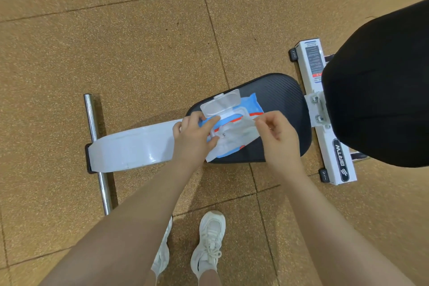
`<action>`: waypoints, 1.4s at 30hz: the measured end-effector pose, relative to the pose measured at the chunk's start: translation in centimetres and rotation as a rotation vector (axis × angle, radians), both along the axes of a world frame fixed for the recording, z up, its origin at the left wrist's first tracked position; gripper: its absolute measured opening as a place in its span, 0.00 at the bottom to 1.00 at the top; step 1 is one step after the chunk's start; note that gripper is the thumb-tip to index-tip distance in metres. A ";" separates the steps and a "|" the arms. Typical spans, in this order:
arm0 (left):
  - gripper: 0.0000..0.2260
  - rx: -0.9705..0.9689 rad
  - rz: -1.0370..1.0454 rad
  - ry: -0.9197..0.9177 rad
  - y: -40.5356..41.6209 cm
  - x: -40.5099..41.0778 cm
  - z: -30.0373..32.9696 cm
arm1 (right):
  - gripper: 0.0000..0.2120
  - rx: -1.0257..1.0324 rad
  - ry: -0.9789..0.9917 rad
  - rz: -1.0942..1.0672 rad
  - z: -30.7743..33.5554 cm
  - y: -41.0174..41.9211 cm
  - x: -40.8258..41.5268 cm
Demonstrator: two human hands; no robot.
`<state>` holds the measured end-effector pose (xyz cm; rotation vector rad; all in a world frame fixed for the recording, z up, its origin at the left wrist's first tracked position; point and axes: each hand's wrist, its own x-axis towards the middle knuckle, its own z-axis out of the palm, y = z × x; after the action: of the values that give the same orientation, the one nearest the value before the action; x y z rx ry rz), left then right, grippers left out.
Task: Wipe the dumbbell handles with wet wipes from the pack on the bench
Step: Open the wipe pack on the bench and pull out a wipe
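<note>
Head view: the blue pack of wipes (pixel 249 105) lies on the black seat pad (pixel 281 95) of the bench, its clear lid (pixel 220 102) flipped open. The left hand (pixel 197 133) holds the pack down, fingers curled over its near edge. The right hand (pixel 277 133) pinches a white wipe (pixel 234 137) between thumb and fingertips, the wipe lying spread across the pack.

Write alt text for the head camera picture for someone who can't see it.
A person's right hand pinches a wet wipe out of an open blue pack lying on a black bench seat, while the left hand holds the pack down. The pack's clear lid is flipped up; white shoes stand on brown floor.
</note>
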<state>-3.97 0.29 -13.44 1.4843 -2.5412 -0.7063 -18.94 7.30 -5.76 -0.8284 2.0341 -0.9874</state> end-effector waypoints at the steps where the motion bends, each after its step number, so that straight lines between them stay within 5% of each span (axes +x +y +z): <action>1: 0.17 -0.009 -0.008 -0.004 0.0 -0.2 0.1 | 0.08 0.020 -0.010 0.030 0.5 -0.1 -0.4; 4: 0.20 0.002 -0.038 -0.034 0.1 -0.5 0.3 | 0.05 0.089 0.021 0.102 1.0 -0.4 -0.6; 9: 0.22 -0.006 -0.041 -0.075 0.2 -0.8 0.7 | 0.06 -0.102 0.126 -0.180 2.6 -0.2 -0.9; 15: 0.19 -0.196 -0.234 0.120 0.5 -0.8 2.0 | 0.05 0.108 -0.134 -0.305 3.3 0.4 -2.7; 19: 0.30 -0.016 -0.480 -0.083 1.2 -0.3 1.5 | 0.05 0.134 -0.405 -0.336 3.2 0.4 -2.9; 23: 0.27 0.180 -0.498 -0.279 1.7 -0.8 1.2 | 0.05 0.113 -0.519 -0.272 3.1 0.4 -2.5; 26: 0.23 0.435 -0.345 -0.131 0.9 -1.9 3.6 | 0.04 0.126 -0.594 -0.175 4.1 0.5 -2.2; 29: 0.16 0.926 0.082 0.411 0.1 -1.9 8.5 | 0.06 0.152 -0.589 -0.029 6.3 -0.2 -1.2; 32: 0.18 0.990 0.172 0.691 0.3 0.1 14.2 | 0.08 0.171 -0.560 0.138 9.6 -2.0 0.9; 37: 0.06 0.805 0.273 0.559 1.0 8.4 22.6 | 0.10 0.247 -0.518 0.404 16.6 -4.9 7.9; 42: 0.11 0.751 0.388 0.495 4.5 19.6 30.3 | 0.06 0.340 -0.532 0.788 23.7 -5.6 17.3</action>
<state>15.61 4.82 16.83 1.6206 -1.6121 -1.7968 -1.66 1.72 17.92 -0.9380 1.1972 -0.3392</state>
